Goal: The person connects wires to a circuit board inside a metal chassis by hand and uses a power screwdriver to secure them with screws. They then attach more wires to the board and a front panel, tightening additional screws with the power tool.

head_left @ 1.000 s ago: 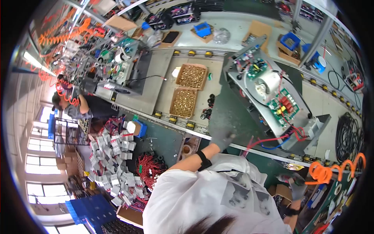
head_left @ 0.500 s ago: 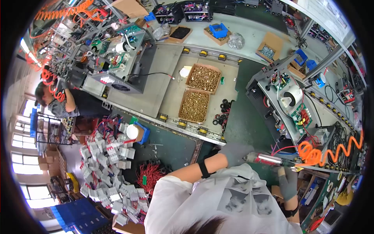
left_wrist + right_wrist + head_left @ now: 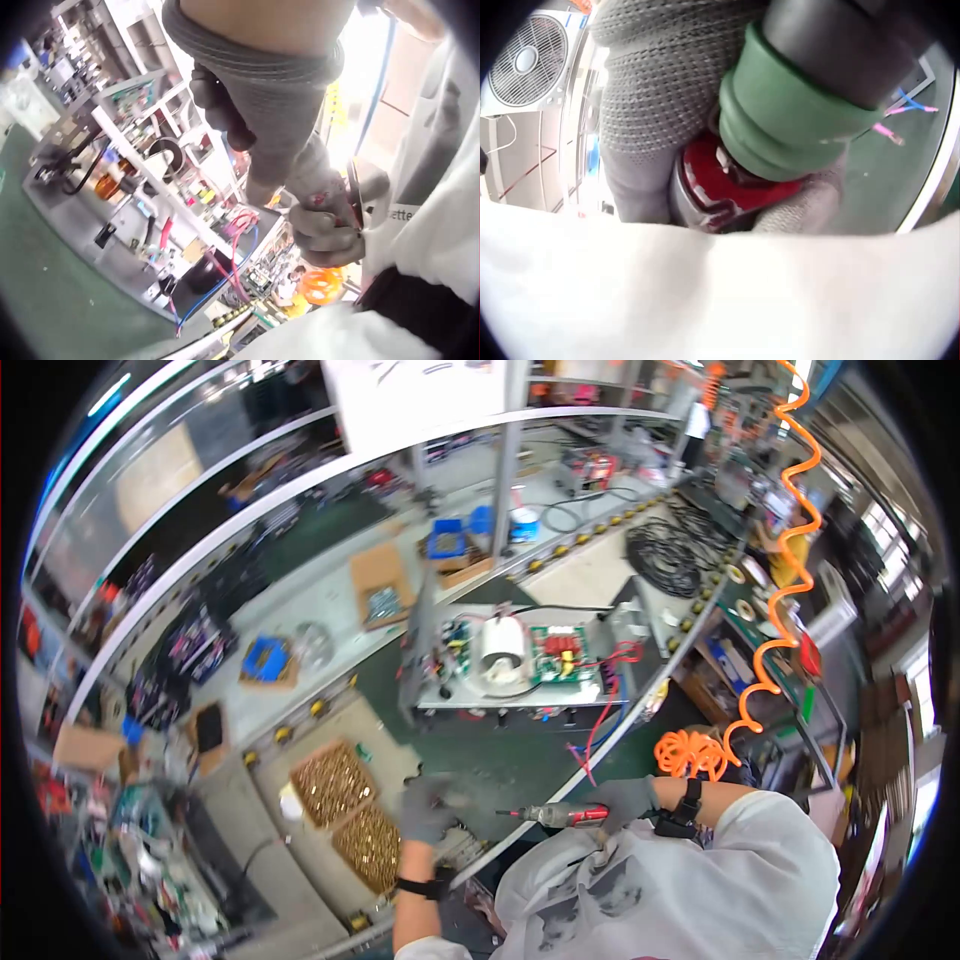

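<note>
My right hand [image 3: 625, 800], in a grey glove, grips a red and grey power screwdriver [image 3: 565, 816], its bit pointing left in the head view. In the right wrist view the glove [image 3: 667, 97] wraps the tool's red part, below its green collar [image 3: 780, 112]. My gloved left hand [image 3: 427, 812] is left of the bit, apart from it, above the bench near the boxes of brass parts [image 3: 368, 847]. In the left wrist view, the left hand [image 3: 274, 112] hangs down beside the right hand [image 3: 330, 232]; whether its fingers hold anything is unclear.
Behind my hands stands an open chassis with a white cylinder [image 3: 503, 642] and a green circuit board [image 3: 565, 650]. Red and blue wires [image 3: 600, 725] hang from its right end. An orange coiled hose [image 3: 690, 753] lies at the right, near my right arm.
The head view has swung right, so the chassis now sits mid-view. The screwdriver, lately between both hands, is gripped in my right hand; my left hand is apart from it.
</note>
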